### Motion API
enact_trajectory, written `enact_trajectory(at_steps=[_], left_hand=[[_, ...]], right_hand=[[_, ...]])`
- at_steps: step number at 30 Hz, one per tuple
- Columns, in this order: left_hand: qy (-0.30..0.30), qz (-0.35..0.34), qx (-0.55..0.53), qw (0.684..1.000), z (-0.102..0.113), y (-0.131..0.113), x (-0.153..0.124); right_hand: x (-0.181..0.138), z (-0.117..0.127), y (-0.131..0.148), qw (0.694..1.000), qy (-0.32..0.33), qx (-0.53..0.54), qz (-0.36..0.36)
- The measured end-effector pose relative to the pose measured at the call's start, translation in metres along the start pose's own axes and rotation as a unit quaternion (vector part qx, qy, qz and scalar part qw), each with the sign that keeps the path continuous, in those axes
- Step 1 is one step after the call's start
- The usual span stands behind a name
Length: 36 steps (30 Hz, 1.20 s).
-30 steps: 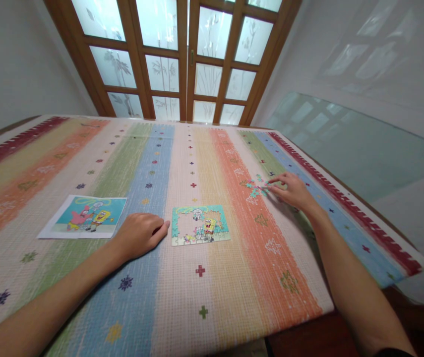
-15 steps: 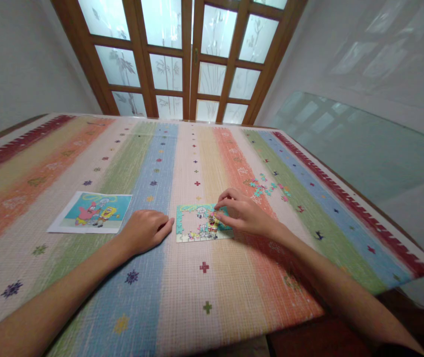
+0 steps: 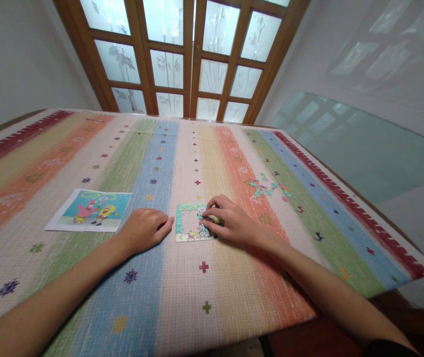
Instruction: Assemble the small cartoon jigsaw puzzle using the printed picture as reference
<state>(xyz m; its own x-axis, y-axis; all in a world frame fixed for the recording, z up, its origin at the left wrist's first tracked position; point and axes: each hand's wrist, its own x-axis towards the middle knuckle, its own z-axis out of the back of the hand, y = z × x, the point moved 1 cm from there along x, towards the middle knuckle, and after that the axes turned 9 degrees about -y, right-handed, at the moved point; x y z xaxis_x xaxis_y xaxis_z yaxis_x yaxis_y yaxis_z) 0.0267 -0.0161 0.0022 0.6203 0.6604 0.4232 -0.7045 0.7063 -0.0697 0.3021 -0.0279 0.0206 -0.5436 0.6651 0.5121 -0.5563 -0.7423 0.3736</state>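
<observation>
A small partly assembled jigsaw puzzle [image 3: 188,223] lies on the striped tablecloth [image 3: 182,277] in front of me. My right hand [image 3: 230,221] rests over its right half with fingers curled and fingertips pinched near the middle; what they hold, if anything, is too small to make out. My left hand [image 3: 145,230] lies on the cloth just left of the puzzle, fingers loosely curled, its fingertips close to the puzzle's left edge, holding nothing. A reference picture [image 3: 93,209] with cartoon figures lies further left.
Several loose puzzle pieces [image 3: 267,187] are scattered on the orange and green stripes to the right of the puzzle. The table's right edge [image 3: 383,238] runs diagonally, with a glass surface beyond it. Wooden glazed doors [image 3: 193,54] stand behind the table.
My right hand came back from the loose pieces on the right to the puzzle, then slid left and down over it. My left hand stayed where it was.
</observation>
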Motion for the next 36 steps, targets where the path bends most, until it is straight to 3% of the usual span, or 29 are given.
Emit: enact_trajectory(at_steps=[6,15,21,36], left_hand=[[-0.009,-0.004,0.0,1.0,0.0006,-0.0001,0.0009],[0.0,-0.002,-0.003,1.0,-0.0014,0.001,-0.0009],[0.001,0.003,-0.008,1.0,-0.0028,0.0018,-0.0003],[0.001,-0.002,-0.009,1.0,0.0013,0.0,0.0009]], right_hand=[[-0.0005,0.0008,0.001,1.0,-0.001,-0.012,0.001],[-0.0047,0.0039,0.0061,0.995,0.0,0.003,0.1],[-0.0061,-0.0004,0.0039,0.991,-0.003,-0.018,0.13],[-0.0056,0.001,0.0073,0.991,0.044,-0.052,0.115]])
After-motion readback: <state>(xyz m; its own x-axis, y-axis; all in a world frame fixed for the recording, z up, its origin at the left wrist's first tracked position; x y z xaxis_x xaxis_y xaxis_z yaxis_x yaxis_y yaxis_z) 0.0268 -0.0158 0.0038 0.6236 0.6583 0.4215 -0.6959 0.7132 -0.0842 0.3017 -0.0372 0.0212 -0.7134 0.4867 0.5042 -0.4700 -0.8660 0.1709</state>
